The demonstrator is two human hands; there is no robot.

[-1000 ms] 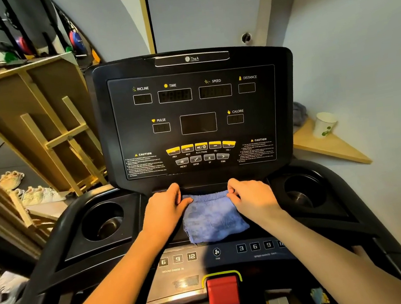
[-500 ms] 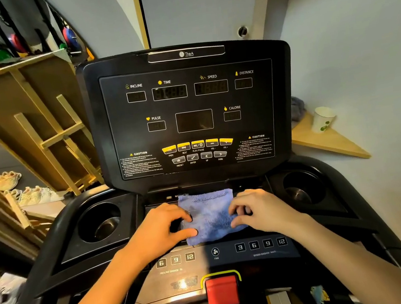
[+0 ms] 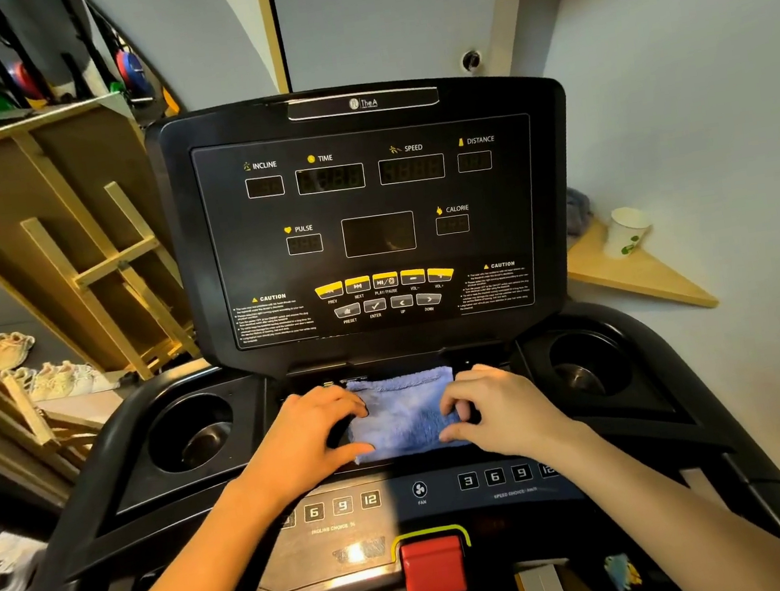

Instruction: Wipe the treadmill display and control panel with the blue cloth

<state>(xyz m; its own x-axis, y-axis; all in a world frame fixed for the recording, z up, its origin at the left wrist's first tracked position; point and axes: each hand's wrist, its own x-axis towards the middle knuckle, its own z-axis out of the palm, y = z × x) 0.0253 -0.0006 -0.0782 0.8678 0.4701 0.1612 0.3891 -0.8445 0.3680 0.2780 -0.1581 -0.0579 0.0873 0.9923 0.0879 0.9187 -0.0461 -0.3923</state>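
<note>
Blue cloth [image 3: 401,415] flat on treadmill tray, L hand [image 3: 305,438] & R hand [image 3: 502,407] grips pinching its side edges w/ curled fingers

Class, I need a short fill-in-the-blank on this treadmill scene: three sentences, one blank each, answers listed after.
1. The blue cloth lies between the left hand and the ____ hand.
2. The button below the cloth, marked FAN, sits above the ____ stop key.
3. A paper cup stands on the wooden ____.

Answers: right; red; shelf
</note>
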